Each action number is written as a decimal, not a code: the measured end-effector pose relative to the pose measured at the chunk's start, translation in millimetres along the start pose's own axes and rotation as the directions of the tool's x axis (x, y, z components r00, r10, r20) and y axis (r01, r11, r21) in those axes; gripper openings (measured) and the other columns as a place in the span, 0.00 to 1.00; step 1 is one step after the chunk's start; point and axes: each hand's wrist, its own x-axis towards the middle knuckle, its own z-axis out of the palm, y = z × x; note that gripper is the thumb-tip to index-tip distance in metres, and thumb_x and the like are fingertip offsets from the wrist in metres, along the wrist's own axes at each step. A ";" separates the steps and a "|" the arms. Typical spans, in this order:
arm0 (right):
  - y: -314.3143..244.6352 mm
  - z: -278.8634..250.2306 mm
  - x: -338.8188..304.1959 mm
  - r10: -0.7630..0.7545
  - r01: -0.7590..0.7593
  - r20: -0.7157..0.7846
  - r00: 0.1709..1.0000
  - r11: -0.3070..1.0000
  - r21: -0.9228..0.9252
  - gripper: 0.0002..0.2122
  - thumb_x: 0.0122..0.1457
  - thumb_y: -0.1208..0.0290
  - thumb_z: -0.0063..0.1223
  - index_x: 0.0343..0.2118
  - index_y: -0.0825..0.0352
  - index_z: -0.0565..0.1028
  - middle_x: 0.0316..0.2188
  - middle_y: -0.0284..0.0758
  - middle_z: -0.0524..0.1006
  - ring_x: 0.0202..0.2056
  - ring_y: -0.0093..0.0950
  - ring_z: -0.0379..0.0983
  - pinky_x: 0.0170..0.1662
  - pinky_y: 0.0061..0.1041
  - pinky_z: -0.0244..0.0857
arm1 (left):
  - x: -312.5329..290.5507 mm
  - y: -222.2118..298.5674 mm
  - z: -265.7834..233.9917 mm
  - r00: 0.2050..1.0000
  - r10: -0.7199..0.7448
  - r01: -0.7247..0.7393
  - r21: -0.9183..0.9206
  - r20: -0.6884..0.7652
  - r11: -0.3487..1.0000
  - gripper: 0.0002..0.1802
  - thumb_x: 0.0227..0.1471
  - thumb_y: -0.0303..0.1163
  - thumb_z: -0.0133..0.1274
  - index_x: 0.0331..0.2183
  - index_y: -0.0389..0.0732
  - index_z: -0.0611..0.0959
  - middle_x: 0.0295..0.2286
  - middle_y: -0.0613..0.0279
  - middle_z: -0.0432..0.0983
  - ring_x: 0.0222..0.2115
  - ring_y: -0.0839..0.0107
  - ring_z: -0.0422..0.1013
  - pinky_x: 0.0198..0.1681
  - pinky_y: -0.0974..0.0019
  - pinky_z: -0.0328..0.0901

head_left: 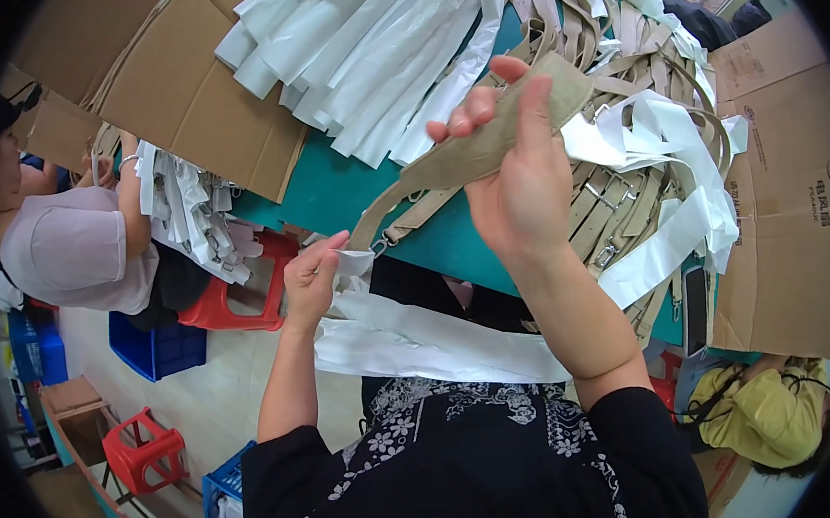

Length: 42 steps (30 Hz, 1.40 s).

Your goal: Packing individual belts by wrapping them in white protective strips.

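A tan fabric shoulder strap [498,138] with a wide padded part stretches between my hands, above the table. My right hand [525,179] is closed round the padded part, with the thumb lying along it. Lower and to the left, my left hand [310,278] pinches a thin white plastic sleeve [421,340] at the strap's narrow end. Whether it grips the strap too, I cannot tell. The sleeve hangs down and runs right, in front of my body. A metal snap hook [380,247] shows beside the left fingertips.
White sleeves [352,52] lie fanned across the green table [333,183]. Tan straps with metal buckles [612,187] pile up at right, beside a cardboard box [785,185]. Another person [77,244] works at left, near a red stool [244,295]; one in yellow [763,413] is at lower right.
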 end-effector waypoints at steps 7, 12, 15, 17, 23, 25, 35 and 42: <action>27.8 16.1 -15.5 0.284 -0.249 0.156 0.946 0.945 -0.211 0.20 0.63 0.55 0.32 0.47 0.67 0.63 0.33 0.33 0.69 0.38 0.25 0.68 0.46 0.28 0.61 | 18.9 23.4 2.6 0.995 -0.043 0.020 -0.240 -0.089 0.971 0.16 0.55 0.35 0.47 0.40 0.34 0.78 0.33 0.59 0.77 0.33 0.77 0.70 0.39 0.74 0.63; 90.1 -39.2 -40.7 0.137 0.111 0.367 0.920 0.807 -0.580 0.17 0.63 0.64 0.37 0.50 0.68 0.66 0.46 0.36 0.64 0.49 0.25 0.61 0.51 0.25 0.55 | 19.6 32.1 31.8 0.997 -0.054 0.034 -0.305 -0.057 0.952 0.15 0.55 0.33 0.48 0.40 0.33 0.78 0.32 0.61 0.77 0.32 0.79 0.69 0.37 0.75 0.63; 97.1 -62.9 -49.8 0.183 0.163 0.408 0.894 0.717 -0.678 0.19 0.60 0.63 0.43 0.51 0.68 0.64 0.51 0.38 0.61 0.53 0.28 0.56 0.54 0.28 0.51 | 13.1 19.5 38.9 0.994 -0.104 0.091 -0.313 -0.026 0.945 0.13 0.54 0.32 0.50 0.38 0.32 0.79 0.31 0.62 0.77 0.32 0.79 0.69 0.37 0.75 0.63; 86.6 -67.3 -41.5 0.151 -0.029 0.268 0.951 0.912 -0.409 0.24 0.58 0.57 0.44 0.53 0.66 0.59 0.49 0.40 0.64 0.50 0.32 0.60 0.54 0.33 0.54 | 8.9 14.4 45.9 0.996 -0.030 0.020 -0.121 -0.079 0.992 0.13 0.53 0.32 0.50 0.36 0.32 0.80 0.31 0.62 0.77 0.32 0.79 0.69 0.36 0.76 0.63; -2.2 -61.7 14.2 0.195 -0.193 -0.050 0.979 0.980 0.045 0.23 0.60 0.51 0.36 0.51 0.63 0.59 0.35 0.37 0.72 0.38 0.31 0.69 0.45 0.34 0.63 | 0.8 -2.4 40.9 0.997 -0.073 0.074 -0.074 0.009 0.995 0.16 0.54 0.36 0.50 0.38 0.33 0.80 0.31 0.64 0.76 0.32 0.80 0.68 0.35 0.77 0.62; -5.7 -49.3 3.5 0.068 -0.081 -0.080 0.994 0.983 -0.167 0.18 0.63 0.54 0.31 0.47 0.62 0.61 0.31 0.36 0.73 0.35 0.29 0.70 0.41 0.30 0.66 | 2.8 5.9 44.0 0.994 -0.110 0.111 -0.094 0.012 0.989 0.15 0.53 0.35 0.50 0.39 0.34 0.80 0.33 0.61 0.77 0.33 0.78 0.70 0.38 0.76 0.62; 69.9 -57.7 -64.4 0.114 0.306 0.447 0.887 0.581 -0.755 0.19 0.61 0.70 0.39 0.56 0.64 0.59 0.57 0.40 0.55 0.58 0.31 0.49 0.57 0.28 0.47 | 17.7 60.4 64.4 0.981 0.098 -0.128 -0.176 -0.167 0.976 0.13 0.55 0.33 0.47 0.32 0.31 0.79 0.33 0.61 0.70 0.37 0.73 0.64 0.39 0.72 0.58; 80.0 -65.6 -118.5 0.360 -0.356 -0.070 0.930 0.841 -0.407 0.20 0.62 0.76 0.37 0.57 0.65 0.57 0.51 0.33 0.65 0.48 0.20 0.62 0.52 0.20 0.55 | -2.5 45.7 73.4 0.951 0.252 -0.240 0.088 -0.179 0.967 0.12 0.50 0.31 0.53 0.37 0.37 0.78 0.30 0.64 0.60 0.33 0.73 0.58 0.39 0.73 0.55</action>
